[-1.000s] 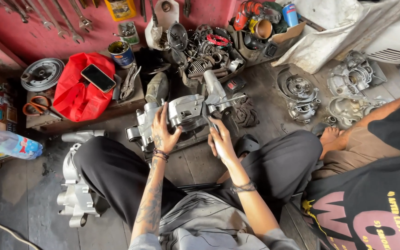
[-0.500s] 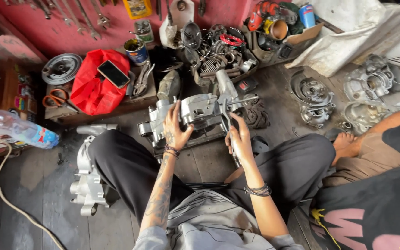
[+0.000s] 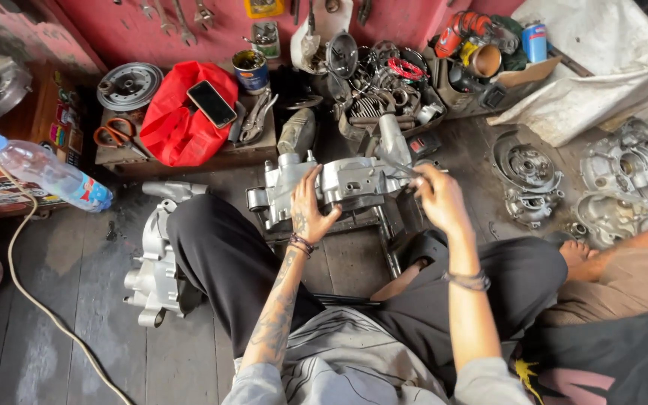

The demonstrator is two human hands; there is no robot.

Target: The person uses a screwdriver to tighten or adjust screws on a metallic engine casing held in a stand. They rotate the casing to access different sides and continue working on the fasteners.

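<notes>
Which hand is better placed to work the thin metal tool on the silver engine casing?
Right. The right hand already grips the thin metal tool at the silver engine casing, while the left hand lies flat on the casing, bracing it.

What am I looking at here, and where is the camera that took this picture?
The camera sits on a person's head, looking down at their own two bare hands and crossed legs on a dark wooden floor. The left hand rests on a silver metal engine casing. The right hand holds a thin metal tool against it. Beyond lie a red cloth bag with a black phone on top, a clear plastic water bottle and more grey engine parts.
</notes>
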